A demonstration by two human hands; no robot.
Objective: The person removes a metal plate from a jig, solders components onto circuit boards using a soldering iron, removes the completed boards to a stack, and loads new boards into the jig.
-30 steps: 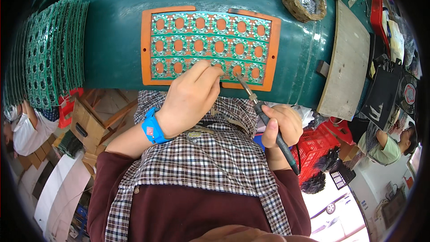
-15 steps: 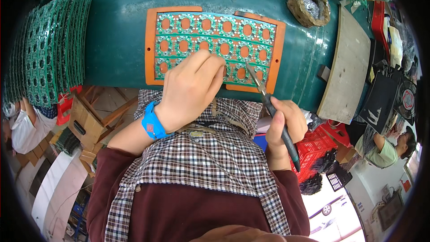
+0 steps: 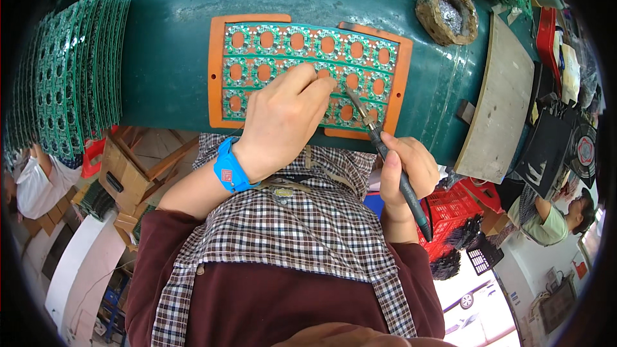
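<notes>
Head view: circuit panel (image 3: 313,57) lies beneath the left grip (image 3: 279,119), closure unclear; the right grip (image 3: 409,167) clasps a soldering iron (image 3: 377,141).

glare on tabletop (image 3: 440,83); edges warped

The circuit-board panel (image 3: 312,58) was green, with orange showing through its rows of oval openings, and its tray (image 3: 216,93) was orange against a dark green tabletop (image 3: 167,58). The soldering iron (image 3: 393,164) was dark grey with a silvery shaft. Bright blue coloured the wristband (image 3: 235,162), brown-black-and-white checks the apron (image 3: 289,231), maroon the shirt (image 3: 270,302).
</notes>
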